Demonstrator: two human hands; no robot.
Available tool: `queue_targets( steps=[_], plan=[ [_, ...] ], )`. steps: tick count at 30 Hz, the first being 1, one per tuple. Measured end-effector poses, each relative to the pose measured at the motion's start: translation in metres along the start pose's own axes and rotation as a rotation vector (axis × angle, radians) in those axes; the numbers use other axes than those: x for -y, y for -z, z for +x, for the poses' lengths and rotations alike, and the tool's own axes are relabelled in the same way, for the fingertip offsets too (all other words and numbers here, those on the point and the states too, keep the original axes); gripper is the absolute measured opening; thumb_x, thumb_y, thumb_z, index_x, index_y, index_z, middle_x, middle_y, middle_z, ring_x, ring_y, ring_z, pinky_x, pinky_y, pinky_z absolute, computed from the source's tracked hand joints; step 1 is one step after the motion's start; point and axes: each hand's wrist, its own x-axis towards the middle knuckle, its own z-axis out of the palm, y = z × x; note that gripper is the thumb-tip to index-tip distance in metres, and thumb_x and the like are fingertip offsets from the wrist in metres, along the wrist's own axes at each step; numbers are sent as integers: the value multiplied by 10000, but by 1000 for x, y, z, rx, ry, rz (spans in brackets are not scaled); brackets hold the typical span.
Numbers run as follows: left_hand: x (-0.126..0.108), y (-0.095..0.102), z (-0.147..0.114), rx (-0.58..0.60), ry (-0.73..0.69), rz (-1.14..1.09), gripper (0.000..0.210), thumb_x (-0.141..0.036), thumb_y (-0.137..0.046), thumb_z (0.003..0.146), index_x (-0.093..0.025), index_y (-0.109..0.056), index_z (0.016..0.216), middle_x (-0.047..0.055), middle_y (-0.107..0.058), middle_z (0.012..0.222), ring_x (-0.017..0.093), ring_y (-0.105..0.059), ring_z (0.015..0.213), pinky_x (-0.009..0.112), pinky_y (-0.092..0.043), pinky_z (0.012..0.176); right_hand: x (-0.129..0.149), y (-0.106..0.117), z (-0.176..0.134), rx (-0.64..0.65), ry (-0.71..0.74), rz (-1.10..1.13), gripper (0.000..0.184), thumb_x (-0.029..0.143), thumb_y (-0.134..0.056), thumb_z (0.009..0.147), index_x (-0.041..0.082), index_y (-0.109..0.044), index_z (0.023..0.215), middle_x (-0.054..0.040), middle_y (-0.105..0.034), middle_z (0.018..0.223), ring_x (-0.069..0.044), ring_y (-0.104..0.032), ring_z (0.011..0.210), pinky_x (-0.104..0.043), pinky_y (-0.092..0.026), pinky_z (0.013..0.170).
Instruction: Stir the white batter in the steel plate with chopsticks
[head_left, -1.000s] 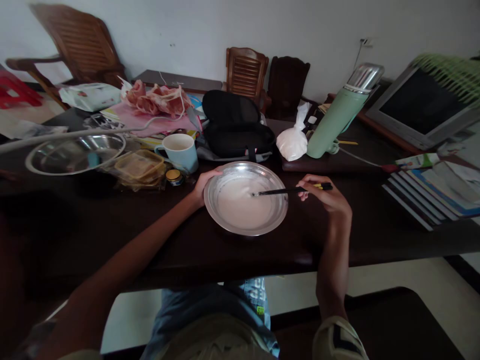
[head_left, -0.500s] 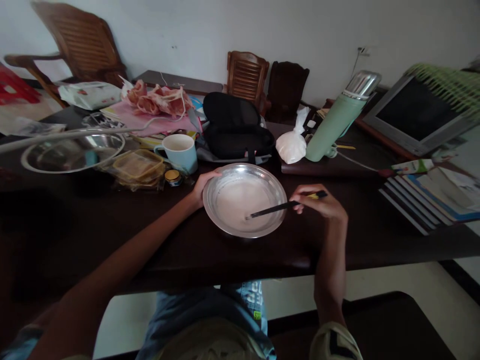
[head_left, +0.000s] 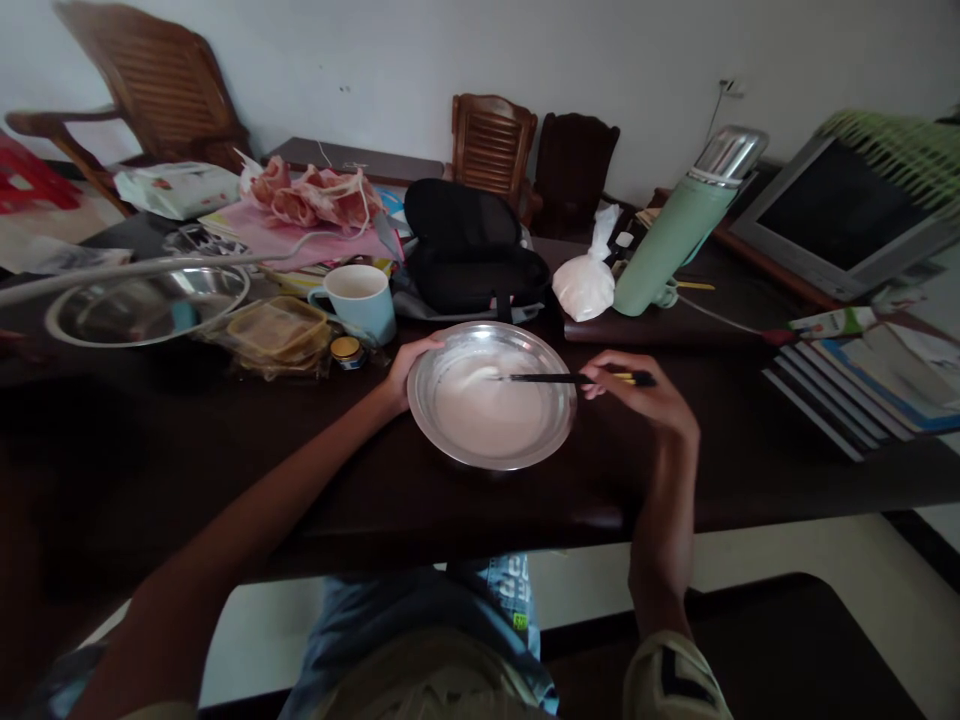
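A shallow metal bowl (head_left: 491, 459) stands on the dark table in front of me, holding a pale, milky batter-like liquid (head_left: 487, 415). My left hand (head_left: 409, 368) grips the bowl's left rim, thumb on top and the other fingers hidden beneath the edge. In my right hand (head_left: 630, 390) is a pair of black chopsticks (head_left: 551, 378), pinched near their yellow-marked ends. Their tips dip into the liquid toward the far side of the bowl, where the surface is ridged.
Behind the bowl lie an open black case (head_left: 472, 250) and a tied bag of white powder (head_left: 586, 285), beside a green thermos (head_left: 675, 240). To the left are a blue mug (head_left: 364, 305), a small jar (head_left: 347, 351) and another metal bowl (head_left: 142, 335). Books (head_left: 877, 390) lie at right.
The chopstick tips have swept from the near part of the bowl toward its far side, raising a ripple in the liquid. My left hand keeps its hold on the rim.
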Motion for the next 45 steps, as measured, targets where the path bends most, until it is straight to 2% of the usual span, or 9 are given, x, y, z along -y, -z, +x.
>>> queue_targets(
  steps=[6,11,16,21,26,31,36,41,45],
  plan=[
    [-2,-4,-3,-4,-5,2,333,-144,-557,717,-142,-713,1011,7,-706,659,195,-675,661,251,-514,626,3,-2,-1,211,16,-18,249,416,-704,804,171,-704,763,-27,-685,670,-158,-662,621,-277,-546,625],
    [-2,-5,-2,-12,7,-10,332,-137,-554,727,-148,-713,1018,13,-705,658,204,-667,664,277,-523,654,3,1,-4,4,26,-61,209,388,-698,815,181,-700,780,-17,-679,698,-150,-664,638,-275,-548,647],
    [-1,-3,-1,14,8,-6,294,-136,-547,740,-158,-723,974,18,-704,682,204,-669,680,279,-519,671,3,-5,-3,203,0,-13,208,390,-705,804,183,-699,790,-17,-686,676,-150,-669,607,-278,-553,618],
    [1,0,3,13,-3,10,298,-155,-543,739,-164,-728,973,24,-704,690,226,-675,724,308,-519,708,1,-2,-4,-16,19,-70,214,391,-695,817,180,-693,783,-18,-681,696,-154,-670,639,-282,-555,645],
    [2,3,6,94,-27,2,343,-135,-532,722,-153,-715,1011,27,-728,758,198,-671,699,294,-523,701,3,-4,-5,250,2,-37,193,372,-701,814,180,-704,819,-22,-698,691,-156,-677,634,-280,-553,639],
    [-1,-1,1,45,16,-20,345,-150,-559,724,-145,-701,1039,30,-728,722,199,-670,664,297,-535,658,3,0,-6,4,40,-88,190,371,-677,832,182,-695,823,-22,-689,727,-154,-674,666,-283,-553,666],
    [-1,-1,0,-27,23,7,327,-135,-538,746,-133,-715,1022,11,-698,625,186,-661,596,264,-517,598,6,3,-11,280,36,-72,191,366,-693,822,175,-697,837,-27,-699,698,-153,-675,638,-267,-543,630],
    [-1,0,0,-19,36,8,351,-169,-567,742,-146,-703,1064,10,-703,624,224,-689,665,282,-525,611,3,3,-10,25,56,-117,178,355,-678,839,179,-688,864,-23,-691,748,-150,-673,685,-268,-541,679],
    [-2,0,-1,-21,38,-11,339,-140,-542,748,-145,-711,1041,10,-702,622,214,-690,663,271,-524,610,5,3,-12,233,27,-71,180,351,-681,834,172,-686,819,-21,-687,688,-142,-664,620,-253,-536,612]
  ],
)
